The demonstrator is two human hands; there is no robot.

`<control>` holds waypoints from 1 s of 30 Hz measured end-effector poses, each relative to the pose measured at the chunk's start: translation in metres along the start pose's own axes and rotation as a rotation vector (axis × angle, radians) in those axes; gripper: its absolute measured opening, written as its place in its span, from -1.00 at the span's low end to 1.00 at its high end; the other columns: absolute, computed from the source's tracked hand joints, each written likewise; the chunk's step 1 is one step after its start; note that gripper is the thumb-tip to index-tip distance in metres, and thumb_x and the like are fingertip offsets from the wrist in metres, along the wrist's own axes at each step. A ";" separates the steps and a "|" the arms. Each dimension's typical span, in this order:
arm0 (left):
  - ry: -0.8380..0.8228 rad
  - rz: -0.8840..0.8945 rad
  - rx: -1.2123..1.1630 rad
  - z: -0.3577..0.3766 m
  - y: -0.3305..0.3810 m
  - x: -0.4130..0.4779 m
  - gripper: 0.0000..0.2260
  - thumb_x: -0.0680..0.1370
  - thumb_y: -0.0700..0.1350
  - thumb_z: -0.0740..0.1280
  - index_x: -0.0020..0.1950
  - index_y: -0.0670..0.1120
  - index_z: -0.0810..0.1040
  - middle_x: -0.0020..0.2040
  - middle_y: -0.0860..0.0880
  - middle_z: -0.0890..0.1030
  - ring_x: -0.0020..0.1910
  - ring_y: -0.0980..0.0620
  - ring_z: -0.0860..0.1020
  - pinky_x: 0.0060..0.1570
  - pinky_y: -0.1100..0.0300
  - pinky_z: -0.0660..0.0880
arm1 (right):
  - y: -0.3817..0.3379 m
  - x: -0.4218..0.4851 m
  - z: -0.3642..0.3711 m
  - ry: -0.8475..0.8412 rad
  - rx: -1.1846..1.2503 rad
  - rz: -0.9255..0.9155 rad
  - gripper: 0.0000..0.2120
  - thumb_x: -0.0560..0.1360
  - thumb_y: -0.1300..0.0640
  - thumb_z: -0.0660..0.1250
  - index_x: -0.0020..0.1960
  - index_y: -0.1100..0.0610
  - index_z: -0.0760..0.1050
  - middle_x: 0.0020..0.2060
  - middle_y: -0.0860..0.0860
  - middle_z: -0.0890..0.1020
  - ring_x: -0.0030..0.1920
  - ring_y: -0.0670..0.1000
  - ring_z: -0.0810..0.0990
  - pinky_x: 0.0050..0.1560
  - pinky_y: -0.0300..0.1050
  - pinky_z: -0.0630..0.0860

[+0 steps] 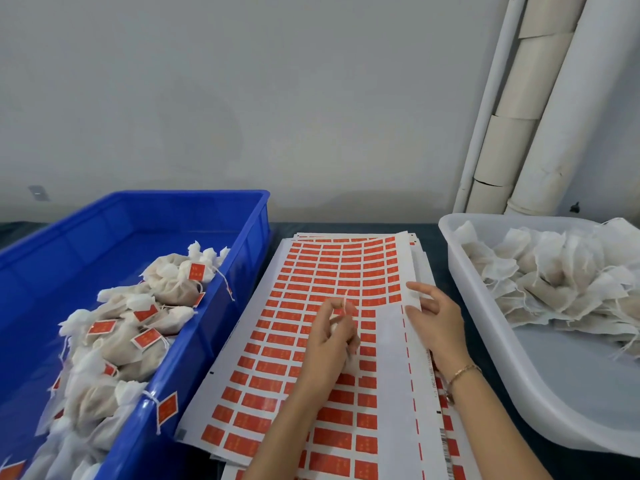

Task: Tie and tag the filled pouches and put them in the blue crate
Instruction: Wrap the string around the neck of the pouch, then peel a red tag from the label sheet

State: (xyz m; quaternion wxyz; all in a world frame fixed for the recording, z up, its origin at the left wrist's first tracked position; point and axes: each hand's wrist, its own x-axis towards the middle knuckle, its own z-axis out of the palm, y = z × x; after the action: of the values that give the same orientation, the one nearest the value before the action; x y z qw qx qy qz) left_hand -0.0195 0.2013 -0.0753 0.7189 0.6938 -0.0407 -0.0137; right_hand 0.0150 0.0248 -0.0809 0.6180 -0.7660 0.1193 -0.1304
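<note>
Left hand, frame centre: fingers curled round a pouch, only white slivers of it showing under the palm. Fingertips pinch a thin string that stands upright above the fist.

Right hand, just right of it: fingers loose and nearly straight, tips at the right edge of the sheet of red labels. Pinching or merely touching: cannot tell. Bracelet on that wrist.

Step judged: tagging. The pouch appears tied (the knot itself is not visible) and awaits a label. A block of the sheet near the right hand is already bare white.

Next move calls for peeling one label from the row beside the bare patch and folding it over the string without it sticking to a finger. Then the pouch goes left into the crate.

Outward: tagged pouches are heaped along the crate's near wall, left of frame. The tub, right of frame, holds untied pouches.

Hidden or unclear: most of the held pouch, the print on the labels, the lower ends of crate and tub (cut off), and how many sheets lie stacked beneath.
</note>
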 end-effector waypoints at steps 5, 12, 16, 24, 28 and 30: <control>0.019 0.109 0.319 0.015 0.030 0.027 -0.66 0.65 0.00 0.15 0.33 0.40 0.24 0.42 0.13 0.38 0.31 0.02 0.46 0.18 0.05 0.54 | 0.001 -0.003 -0.007 -0.067 0.096 0.056 -0.63 0.50 0.19 0.38 0.16 -0.21 0.42 0.00 -0.09 0.67 -0.15 -0.05 0.70 -0.27 -0.09 0.65; 0.021 0.141 0.334 0.036 0.013 0.053 -0.73 0.66 -0.14 0.14 0.12 0.11 0.61 0.26 0.18 0.52 0.28 0.17 0.46 0.07 0.49 0.37 | 0.000 -0.006 -0.015 -0.165 0.145 0.093 -0.68 0.53 0.27 0.30 0.12 -0.13 0.48 -0.02 0.01 0.68 -0.18 0.07 0.71 -0.28 -0.04 0.63; 0.036 0.194 0.459 0.039 -0.003 0.052 -0.80 0.60 -0.07 0.29 0.17 0.14 0.59 0.23 0.15 0.57 0.04 0.22 0.53 -0.09 0.51 0.46 | 0.001 -0.006 -0.014 -0.139 0.138 0.090 -0.71 0.53 0.27 0.30 0.11 -0.10 0.50 -0.03 0.00 0.68 -0.18 0.14 0.69 -0.25 0.00 0.62; -0.013 0.250 0.658 0.043 -0.012 0.053 -0.67 0.51 0.13 0.37 0.27 0.20 0.55 0.24 0.13 0.55 0.05 0.13 0.53 0.12 0.21 0.56 | 0.000 -0.003 -0.008 -0.063 0.224 0.145 -0.92 0.55 0.07 0.32 0.02 -0.02 0.55 -0.15 0.06 0.69 -0.15 0.19 0.68 0.00 0.24 0.60; -0.015 0.246 0.689 0.043 -0.014 0.055 -0.65 0.49 0.17 0.37 0.27 0.21 0.54 0.19 0.11 0.55 0.01 0.11 0.51 0.10 0.20 0.55 | -0.001 -0.003 -0.009 -0.063 0.251 0.191 -0.85 0.55 0.02 0.31 -0.08 0.06 0.60 -0.20 0.15 0.69 -0.27 0.19 0.65 -0.10 0.11 0.58; -0.010 0.248 0.683 0.043 -0.015 0.056 -0.65 0.48 0.18 0.38 0.26 0.20 0.55 0.18 0.11 0.55 0.00 0.12 0.51 0.10 0.21 0.55 | 0.001 -0.002 -0.009 -0.071 0.252 0.202 -0.83 0.56 0.01 0.30 -0.05 0.07 0.60 -0.20 0.14 0.69 -0.31 0.14 0.65 -0.21 0.00 0.57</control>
State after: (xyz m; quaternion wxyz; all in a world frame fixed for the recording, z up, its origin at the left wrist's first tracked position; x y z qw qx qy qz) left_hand 0.0332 0.1534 -0.0869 0.4415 0.8837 -0.1305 0.0845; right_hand 0.0099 0.0175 -0.0799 0.7229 -0.6708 0.1565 -0.0545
